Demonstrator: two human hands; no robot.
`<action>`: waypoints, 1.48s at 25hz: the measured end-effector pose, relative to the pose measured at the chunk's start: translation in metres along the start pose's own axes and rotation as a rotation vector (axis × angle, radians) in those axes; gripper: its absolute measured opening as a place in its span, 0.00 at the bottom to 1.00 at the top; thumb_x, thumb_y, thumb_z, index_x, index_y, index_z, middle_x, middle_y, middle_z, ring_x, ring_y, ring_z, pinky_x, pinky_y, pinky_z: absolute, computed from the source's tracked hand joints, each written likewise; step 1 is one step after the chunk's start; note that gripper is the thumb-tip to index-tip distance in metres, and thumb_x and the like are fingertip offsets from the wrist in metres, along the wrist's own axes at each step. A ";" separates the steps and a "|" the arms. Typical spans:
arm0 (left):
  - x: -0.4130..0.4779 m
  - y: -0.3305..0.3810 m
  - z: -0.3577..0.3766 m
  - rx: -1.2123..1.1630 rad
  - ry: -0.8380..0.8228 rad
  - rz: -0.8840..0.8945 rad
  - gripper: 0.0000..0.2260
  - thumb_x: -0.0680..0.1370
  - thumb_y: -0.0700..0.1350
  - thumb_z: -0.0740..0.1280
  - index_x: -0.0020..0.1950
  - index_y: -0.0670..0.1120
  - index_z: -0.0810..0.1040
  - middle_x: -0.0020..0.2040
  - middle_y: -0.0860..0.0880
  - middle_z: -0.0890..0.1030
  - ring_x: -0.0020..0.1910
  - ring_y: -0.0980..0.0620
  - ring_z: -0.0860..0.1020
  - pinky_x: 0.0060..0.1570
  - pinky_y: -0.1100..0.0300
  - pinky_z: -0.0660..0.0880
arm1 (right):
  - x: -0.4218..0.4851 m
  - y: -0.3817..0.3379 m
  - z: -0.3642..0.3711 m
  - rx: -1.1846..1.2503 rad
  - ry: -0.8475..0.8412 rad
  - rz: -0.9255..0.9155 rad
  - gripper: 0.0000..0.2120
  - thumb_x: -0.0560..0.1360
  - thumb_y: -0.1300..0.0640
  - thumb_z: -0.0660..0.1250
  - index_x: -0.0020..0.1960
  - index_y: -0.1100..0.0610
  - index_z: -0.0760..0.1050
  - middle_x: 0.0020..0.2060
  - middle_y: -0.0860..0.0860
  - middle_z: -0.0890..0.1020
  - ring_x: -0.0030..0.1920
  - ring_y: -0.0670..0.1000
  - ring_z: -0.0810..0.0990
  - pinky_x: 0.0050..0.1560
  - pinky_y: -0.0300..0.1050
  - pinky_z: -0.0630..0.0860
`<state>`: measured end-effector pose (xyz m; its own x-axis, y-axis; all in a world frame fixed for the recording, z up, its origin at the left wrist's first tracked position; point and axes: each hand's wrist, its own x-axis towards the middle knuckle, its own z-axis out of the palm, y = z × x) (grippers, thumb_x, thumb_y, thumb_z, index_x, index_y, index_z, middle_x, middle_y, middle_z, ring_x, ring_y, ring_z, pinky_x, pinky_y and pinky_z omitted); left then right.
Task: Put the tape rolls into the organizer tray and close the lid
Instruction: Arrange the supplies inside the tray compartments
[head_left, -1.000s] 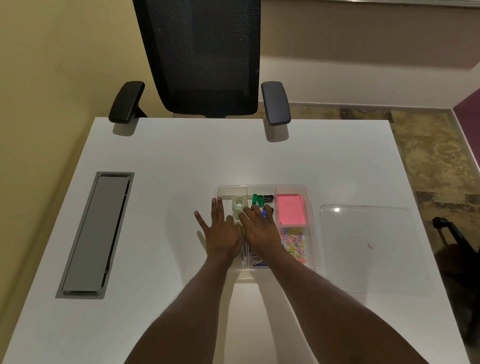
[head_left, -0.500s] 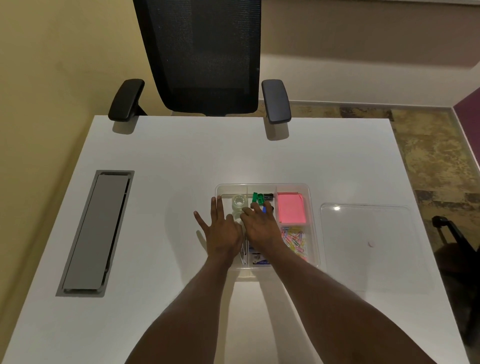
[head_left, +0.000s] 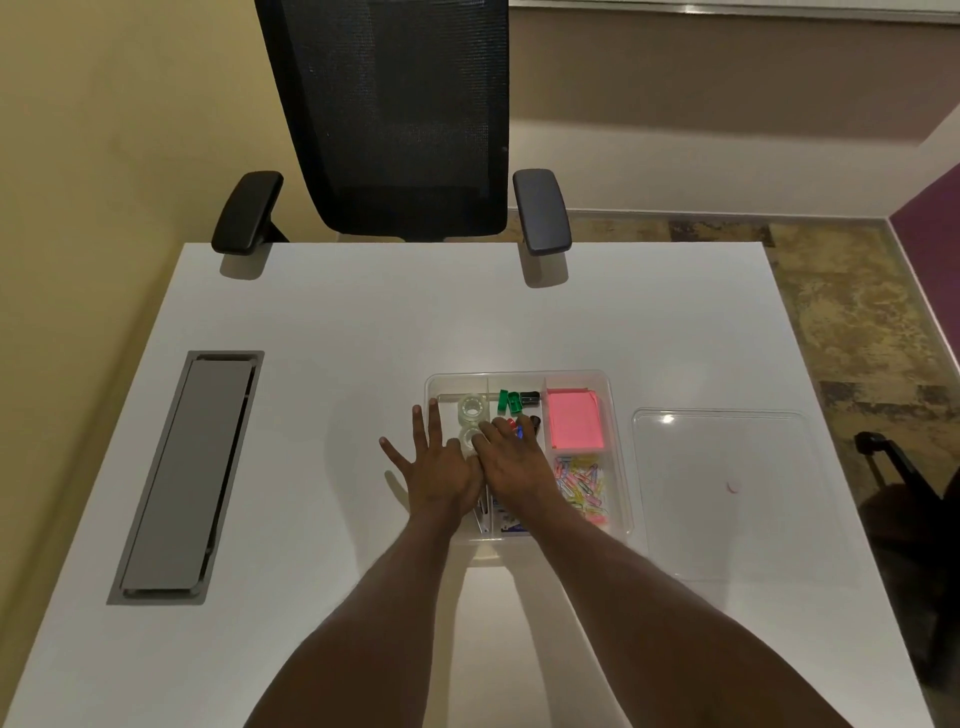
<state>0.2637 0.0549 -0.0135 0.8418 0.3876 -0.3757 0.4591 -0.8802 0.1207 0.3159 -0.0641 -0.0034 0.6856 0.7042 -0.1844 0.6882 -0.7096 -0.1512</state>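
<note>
White worktop (head_left: 322, 322) fills the view, with a black office chair (head_left: 395, 119) behind it. On it sits the clear organizer tray (head_left: 519, 375), its lid (head_left: 727, 493) lying flat just to its right. Two clear tape rolls (head_left: 471, 407) sit in the tray's far-left compartment. Left hand (head_left: 436, 467) lies flat, fingers spread, over the tray's left edge; right hand (head_left: 511, 457) rests beside it, fingertips touching the nearer roll, gripping nothing.

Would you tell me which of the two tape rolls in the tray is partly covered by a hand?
The nearer tape roll; the right hand overlaps its edge, while the farther tape roll lies fully exposed.
</note>
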 end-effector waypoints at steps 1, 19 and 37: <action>-0.001 0.000 -0.001 -0.001 -0.013 -0.001 0.24 0.84 0.62 0.50 0.64 0.53 0.79 0.86 0.47 0.37 0.84 0.44 0.34 0.75 0.24 0.38 | -0.002 -0.001 -0.001 0.016 0.016 -0.004 0.18 0.85 0.54 0.57 0.72 0.60 0.71 0.70 0.58 0.75 0.74 0.59 0.70 0.80 0.64 0.53; -0.080 0.003 -0.019 0.047 0.110 0.153 0.25 0.87 0.56 0.50 0.82 0.47 0.62 0.86 0.45 0.55 0.86 0.44 0.49 0.81 0.33 0.43 | -0.107 0.003 -0.019 -0.117 0.134 0.165 0.20 0.78 0.55 0.71 0.68 0.59 0.77 0.67 0.57 0.81 0.69 0.59 0.78 0.73 0.61 0.70; -0.171 0.150 0.022 -0.133 0.116 0.349 0.23 0.87 0.48 0.52 0.82 0.43 0.62 0.82 0.43 0.64 0.83 0.45 0.59 0.84 0.41 0.50 | -0.251 0.118 -0.038 -0.159 0.162 0.423 0.22 0.75 0.52 0.70 0.64 0.63 0.80 0.57 0.58 0.84 0.55 0.59 0.84 0.58 0.55 0.79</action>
<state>0.1824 -0.1492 0.0483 0.9769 0.1067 -0.1854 0.1661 -0.9244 0.3433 0.2342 -0.3235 0.0620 0.9330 0.3575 -0.0421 0.3595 -0.9314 0.0568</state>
